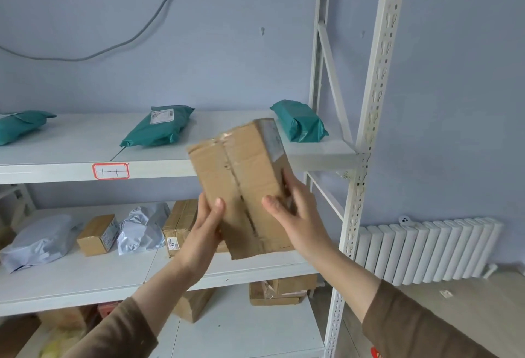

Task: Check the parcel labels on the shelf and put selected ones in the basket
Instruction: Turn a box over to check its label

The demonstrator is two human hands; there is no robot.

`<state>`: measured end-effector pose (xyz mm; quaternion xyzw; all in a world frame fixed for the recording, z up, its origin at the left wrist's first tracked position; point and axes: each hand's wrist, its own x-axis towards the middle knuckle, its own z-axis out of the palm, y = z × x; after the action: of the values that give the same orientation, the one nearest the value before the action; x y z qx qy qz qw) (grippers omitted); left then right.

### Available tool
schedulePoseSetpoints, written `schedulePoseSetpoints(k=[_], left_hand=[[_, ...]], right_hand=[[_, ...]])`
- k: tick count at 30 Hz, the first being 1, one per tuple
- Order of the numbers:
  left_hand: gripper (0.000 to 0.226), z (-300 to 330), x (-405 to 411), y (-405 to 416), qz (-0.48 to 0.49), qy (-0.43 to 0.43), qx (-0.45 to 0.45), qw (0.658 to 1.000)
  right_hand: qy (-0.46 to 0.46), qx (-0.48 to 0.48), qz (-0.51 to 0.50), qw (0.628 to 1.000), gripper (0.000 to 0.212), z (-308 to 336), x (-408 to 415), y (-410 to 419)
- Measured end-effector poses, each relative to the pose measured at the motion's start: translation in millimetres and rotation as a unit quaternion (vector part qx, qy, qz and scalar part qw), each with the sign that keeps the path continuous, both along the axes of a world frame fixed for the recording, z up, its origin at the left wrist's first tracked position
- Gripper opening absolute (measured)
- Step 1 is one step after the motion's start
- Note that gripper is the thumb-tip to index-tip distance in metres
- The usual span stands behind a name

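Holding a brown box [241, 184] w/ both hands, left hand [203, 228] & right hand [295, 215], near the shelf [176, 168].

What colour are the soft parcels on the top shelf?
Teal green, all three soft parcels, in the head view.

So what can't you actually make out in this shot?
- Held cardboard box, head view: its side label is motion-blurred and unreadable.
- Middle teal bag: label print is too small.
- Basket: outside the frame.
- Left teal bag: cut off by the left edge.
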<state>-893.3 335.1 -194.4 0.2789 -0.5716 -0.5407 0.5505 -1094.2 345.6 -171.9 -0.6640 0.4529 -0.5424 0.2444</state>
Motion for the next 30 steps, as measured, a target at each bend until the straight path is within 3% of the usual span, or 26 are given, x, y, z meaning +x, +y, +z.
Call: schedulePoseSetpoints(k=[2,5,9,11,13,15,16,19,21,24,28,30], left_hand=[[0.055,-1.8,1.2,-10.1,0.034,0.062,0.041,0.997],[0.053,0.2,11.1,-21.4,0.057,0.114,0.099,0.987],[0.053,1.9,18.7,-25.0,0.055,0.141,0.132,0.980],[0.053,2.3,20.9,-28.5,0.069,0.143,0.141,0.977],[0.055,5.1,20.7,-30.9,0.075,0.147,0.149,0.975],[0.054,9.9,18.7,-33.7,0.079,0.154,0.155,0.973],[0.052,13.5,17.5,-35.0,0.082,0.153,0.153,0.973],[0.046,26.8,14.6,-40.2,0.094,0.146,0.153,0.973],[0.038,33.9,17.1,-50.0,0.156,0.116,0.131,0.972],[0.038,50.1,25.0,-63.9,0.237,0.045,0.079,0.967],[0.025,91.9,27.5,-77.5,0.274,-0.114,-0.058,0.953],[0.034,118.8,24.5,-95.3,0.285,-0.187,-0.079,0.937]], right_hand=[[0.049,-0.018,-0.004,0.999,0.075,-0.4,4.2,0.7],[0.045,-0.052,0.024,0.997,0.051,6.3,0.5,6.3],[0.099,-0.112,0.016,0.989,0.066,13.3,-11.4,-7.8],[0.075,-0.063,0.003,0.995,0.089,20.7,-17.6,-13.3],[0.004,0.063,0.008,0.998,0.118,28.5,-23.7,-18.2],[-0.055,0.159,0.045,0.985,0.128,31.4,-25.2,-24.1],[-0.074,0.179,0.058,0.979,0.121,31.8,-25.1,-27.1],[-0.103,0.176,0.077,0.976,0.070,35.5,-20.8,-31.1],[-0.130,0.171,0.081,0.973,0.060,37.4,-17.3,-32.5],[-0.156,0.181,0.062,0.969,0.061,45.6,-12.9,-39.0],[-0.183,0.185,0.012,0.965,0.066,76.2,-12.4,-61.6],[-0.192,0.186,0.006,0.964,0.058,100.1,-11.0,-78.0]])
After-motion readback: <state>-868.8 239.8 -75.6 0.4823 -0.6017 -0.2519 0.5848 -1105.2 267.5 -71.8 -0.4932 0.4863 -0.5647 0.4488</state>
